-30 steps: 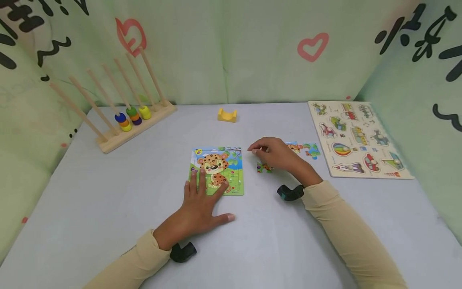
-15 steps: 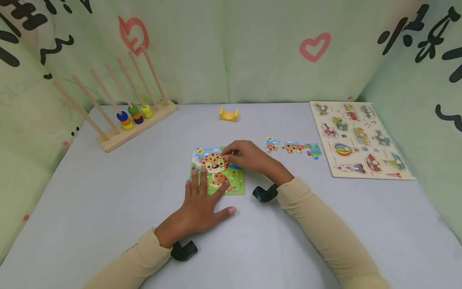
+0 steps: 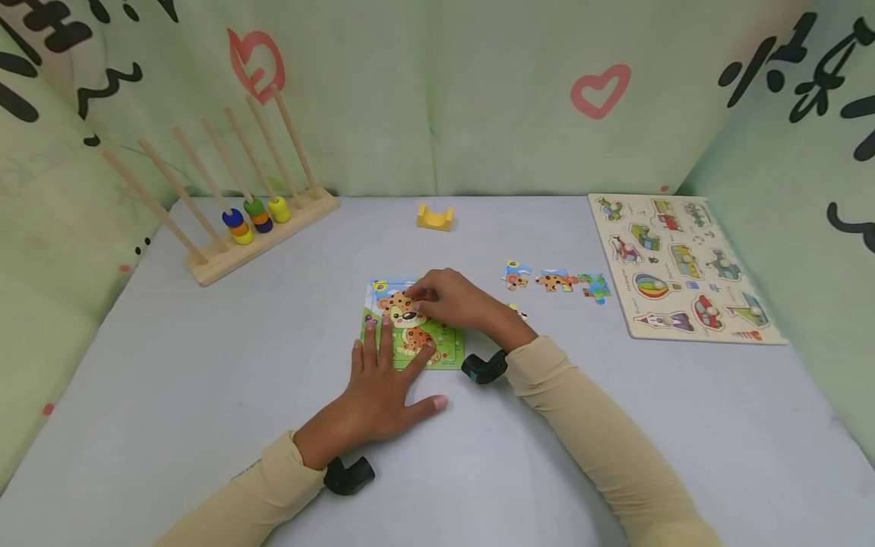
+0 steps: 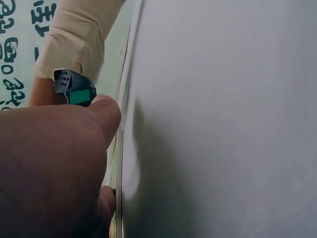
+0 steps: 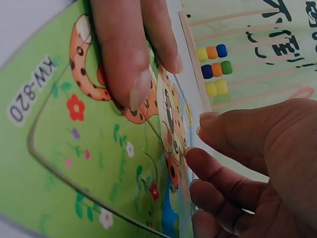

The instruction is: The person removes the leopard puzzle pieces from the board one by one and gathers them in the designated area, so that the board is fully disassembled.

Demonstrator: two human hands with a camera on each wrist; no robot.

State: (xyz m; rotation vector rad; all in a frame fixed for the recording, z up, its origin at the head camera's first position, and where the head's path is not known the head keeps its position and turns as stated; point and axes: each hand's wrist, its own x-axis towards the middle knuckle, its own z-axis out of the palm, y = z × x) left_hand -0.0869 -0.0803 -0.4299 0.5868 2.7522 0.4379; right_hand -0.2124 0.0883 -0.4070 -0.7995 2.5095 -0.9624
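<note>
A square jigsaw puzzle (image 3: pixel 444 351) with a spotted leopard cub on green and blue lies in mid-table. My left hand (image 3: pixel 372 403) rests on its lower left part, fingers spread and straight; in the right wrist view its fingertips press on the cub. Over the upper right of the puzzle is my right hand (image 3: pixel 459 300), fingers loosely bent. The right wrist view shows a gap between its thumb and fingers (image 5: pixel 203 166) near the puzzle's edge, with nothing seen held. Loose puzzle pieces (image 3: pixel 557 280) lie to the right, one (image 3: pixel 517 311) partly hidden by the right wrist.
At the back left stands a wooden peg rack (image 3: pixel 266 241) with coloured beads on some pegs. A yellow curved block (image 3: pixel 435 218) sits at the back middle. On the right lies a wooden picture board (image 3: pixel 683 281). Cloth walls (image 3: pixel 437 99) enclose the table.
My right hand has come left from the loose pieces onto the upper right of the puzzle, then a little further left. The left hand has stayed in place.
</note>
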